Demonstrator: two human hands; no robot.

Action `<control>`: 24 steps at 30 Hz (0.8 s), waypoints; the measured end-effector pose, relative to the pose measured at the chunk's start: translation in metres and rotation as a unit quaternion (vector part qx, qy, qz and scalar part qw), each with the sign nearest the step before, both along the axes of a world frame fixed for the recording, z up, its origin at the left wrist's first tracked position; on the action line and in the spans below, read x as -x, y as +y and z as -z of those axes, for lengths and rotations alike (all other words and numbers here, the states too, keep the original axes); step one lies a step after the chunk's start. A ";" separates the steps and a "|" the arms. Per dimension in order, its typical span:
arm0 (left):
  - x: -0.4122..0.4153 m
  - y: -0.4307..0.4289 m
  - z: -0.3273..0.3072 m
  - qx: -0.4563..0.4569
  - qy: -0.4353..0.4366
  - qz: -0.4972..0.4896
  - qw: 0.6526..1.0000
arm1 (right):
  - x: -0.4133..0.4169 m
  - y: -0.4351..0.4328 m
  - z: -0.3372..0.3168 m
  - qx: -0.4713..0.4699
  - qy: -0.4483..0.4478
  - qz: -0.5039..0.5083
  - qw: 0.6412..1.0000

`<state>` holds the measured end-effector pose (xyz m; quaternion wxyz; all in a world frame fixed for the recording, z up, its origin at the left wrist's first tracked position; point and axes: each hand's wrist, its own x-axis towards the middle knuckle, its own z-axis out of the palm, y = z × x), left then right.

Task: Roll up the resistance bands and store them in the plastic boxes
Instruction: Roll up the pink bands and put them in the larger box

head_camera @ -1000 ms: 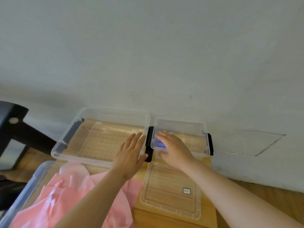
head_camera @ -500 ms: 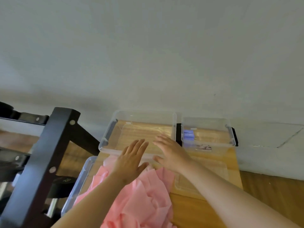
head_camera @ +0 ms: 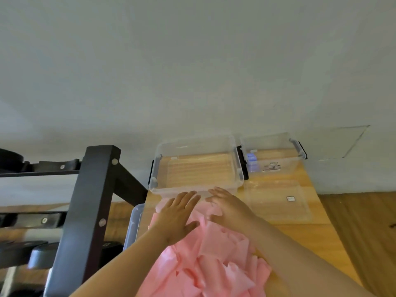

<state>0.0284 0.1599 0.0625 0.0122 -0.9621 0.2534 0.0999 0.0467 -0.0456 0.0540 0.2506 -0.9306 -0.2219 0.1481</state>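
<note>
bands (head_camera: 214, 260) before large box (head_camera: 196, 185), small box (head_camera: 272, 168) right

Home gym: dumbbells (head_camera: 40, 254) on black rack (head_camera: 90, 211).

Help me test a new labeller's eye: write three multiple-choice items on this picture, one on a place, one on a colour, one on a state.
1. Where does the blue roll lie?
A. in the small clear box
B. on a chair
C. in a drawer

2. What colour is the loose pile of bands at the near edge?
A. green
B. pink
C. yellow

3. How does the small clear box stand?
A. lidded and latched
B. tipped on its side
C. upright with no lid on

Answers:
1 A: the roll shows through the box's left end.
2 B: the heap beneath the left hand and right hand is pink.
3 C: its top is open, and a clear lid lies flat on the table in front of it.
</note>
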 end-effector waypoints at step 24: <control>0.024 -0.023 0.177 0.171 -0.135 -0.078 0.973 | 0.002 0.000 0.167 0.009 -0.169 -0.003 0.986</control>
